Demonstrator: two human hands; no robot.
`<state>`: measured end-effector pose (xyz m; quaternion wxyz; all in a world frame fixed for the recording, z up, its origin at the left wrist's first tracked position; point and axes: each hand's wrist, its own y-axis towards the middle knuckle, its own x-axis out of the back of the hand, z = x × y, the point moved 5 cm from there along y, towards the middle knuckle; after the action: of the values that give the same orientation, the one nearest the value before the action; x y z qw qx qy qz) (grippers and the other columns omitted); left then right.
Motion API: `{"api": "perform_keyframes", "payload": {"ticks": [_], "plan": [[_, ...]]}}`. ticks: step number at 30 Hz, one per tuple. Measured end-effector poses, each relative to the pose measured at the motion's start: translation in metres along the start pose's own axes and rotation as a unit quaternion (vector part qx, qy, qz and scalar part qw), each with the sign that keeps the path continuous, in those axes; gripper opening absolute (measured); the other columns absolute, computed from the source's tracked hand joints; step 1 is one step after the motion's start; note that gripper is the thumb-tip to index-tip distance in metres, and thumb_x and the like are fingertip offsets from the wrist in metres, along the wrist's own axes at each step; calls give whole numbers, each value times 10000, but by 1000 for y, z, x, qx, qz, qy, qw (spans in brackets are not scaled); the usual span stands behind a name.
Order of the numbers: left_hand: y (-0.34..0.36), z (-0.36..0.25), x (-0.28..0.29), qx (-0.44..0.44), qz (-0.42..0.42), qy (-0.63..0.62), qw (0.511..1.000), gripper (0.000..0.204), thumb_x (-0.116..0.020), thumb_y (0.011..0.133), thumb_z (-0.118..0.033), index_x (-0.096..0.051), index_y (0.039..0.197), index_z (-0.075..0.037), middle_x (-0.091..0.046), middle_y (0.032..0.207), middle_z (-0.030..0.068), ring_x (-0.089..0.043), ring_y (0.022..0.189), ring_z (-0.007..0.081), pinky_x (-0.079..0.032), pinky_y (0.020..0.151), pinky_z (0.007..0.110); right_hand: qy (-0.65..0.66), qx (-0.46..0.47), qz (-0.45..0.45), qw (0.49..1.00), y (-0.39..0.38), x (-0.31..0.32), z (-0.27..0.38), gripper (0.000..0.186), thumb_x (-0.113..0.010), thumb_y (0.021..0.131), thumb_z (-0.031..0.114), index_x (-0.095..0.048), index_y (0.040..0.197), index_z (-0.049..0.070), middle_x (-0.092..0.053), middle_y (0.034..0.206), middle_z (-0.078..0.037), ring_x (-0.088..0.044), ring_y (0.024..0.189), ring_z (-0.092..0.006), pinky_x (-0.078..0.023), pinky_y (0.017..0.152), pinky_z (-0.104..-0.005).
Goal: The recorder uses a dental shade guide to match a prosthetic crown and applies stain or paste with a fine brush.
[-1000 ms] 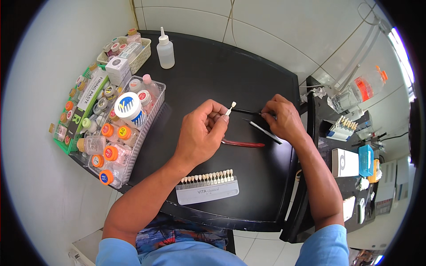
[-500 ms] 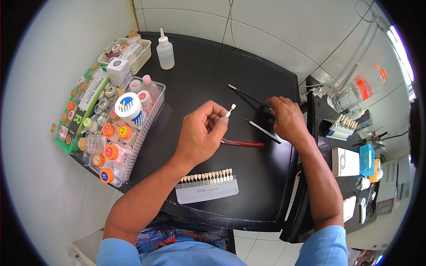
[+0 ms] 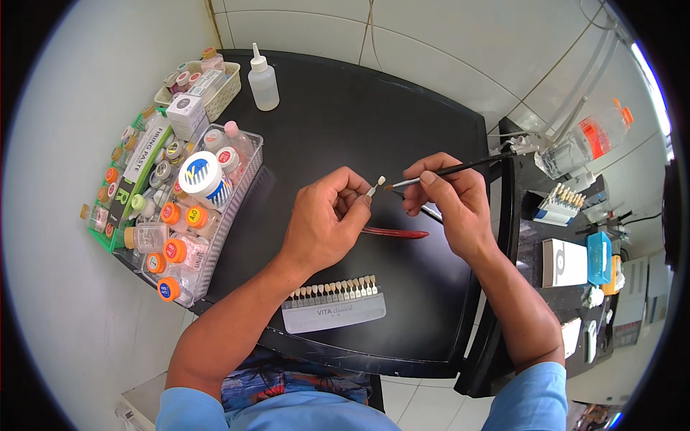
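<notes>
Between thumb and fingers, my left hand (image 3: 325, 224) pinches a tooth shade tab (image 3: 381, 180), its small cream tooth sticking up past the fingertips. My right hand (image 3: 457, 208) grips a thin black brush (image 3: 467, 167), with its brown tip pointing left, close to the tab but apart from it. A silver instrument (image 3: 431, 211) lies on the table, mostly hidden behind my right hand. Under the two hands rests a slim red tool (image 3: 402, 233), its left end behind my left hand. Nearer to me is a shade guide (image 3: 334, 317) with a row of tooth tabs in a pale holder.
At the left, a clear plastic basket (image 3: 228, 215) and a green basket (image 3: 108, 238) are packed with small jars. A squeeze bottle (image 3: 264, 90) stands behind them. Across the right side table sit a plastic bottle (image 3: 586, 147), another shade guide (image 3: 557, 205) and a white box (image 3: 563, 263).
My right hand has picked the black brush up off the table and turned its brown tip toward the shade tab. My left hand stays nearly where it was, still pinching the tab.
</notes>
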<state>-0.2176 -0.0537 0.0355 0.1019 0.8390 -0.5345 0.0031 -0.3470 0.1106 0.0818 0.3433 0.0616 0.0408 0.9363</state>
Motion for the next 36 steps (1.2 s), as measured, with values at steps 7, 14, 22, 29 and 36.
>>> {"api": "perform_keyframes", "payload": {"ticks": [7, 14, 22, 29, 36], "plan": [[-2, -1, -2, 13, 13, 0, 1000, 53, -706, 1036, -27, -707, 1065, 18, -675, 851, -22, -583, 714, 7, -451, 626, 209, -61, 28, -8, 998, -3, -5, 4, 263, -613, 1159, 147, -725, 1212, -84, -792, 948, -140, -775, 836, -172, -629, 762, -317], [-1, -2, -2, 9, 13, 0, 1000, 45, -698, 1035, -21, -706, 1061, 15, -669, 842, -26, -583, 716, 4, -452, 627, 206, -80, 47, -47, 995, -3, -1, 7, 230, -654, 1137, 134, -760, 1181, -66, -815, 974, -131, -801, 893, -158, -643, 777, -292], [-2, 0, -2, 11, 15, 1, 1000, 41, -703, 1032, -23, -705, 1053, 12, -671, 842, -26, -585, 715, 5, -455, 630, 206, -107, 51, -43, 992, -2, -2, 7, 216, -668, 1127, 118, -767, 1171, -68, -828, 959, -123, -820, 914, -166, -654, 780, -288], [-2, 0, -3, 0, 17, 13, 1000, 44, -712, 1039, -30, -708, 1056, 11, -667, 826, -32, -583, 698, 5, -454, 623, 206, -135, 62, -44, 988, -2, -4, 8, 214, -675, 1119, 108, -776, 1140, -79, -833, 971, -123, -841, 939, -188, -669, 759, -294], [-3, -2, -5, 1, 22, 20, 1000, 49, -719, 1045, -38, -709, 1055, 9, -668, 812, -34, -583, 687, 1, -450, 613, 209, -144, 65, -38, 987, -4, -6, 10, 206, -680, 1112, 96, -778, 1109, -86, -839, 939, -127, -844, 912, -182, -670, 749, -287]]}}
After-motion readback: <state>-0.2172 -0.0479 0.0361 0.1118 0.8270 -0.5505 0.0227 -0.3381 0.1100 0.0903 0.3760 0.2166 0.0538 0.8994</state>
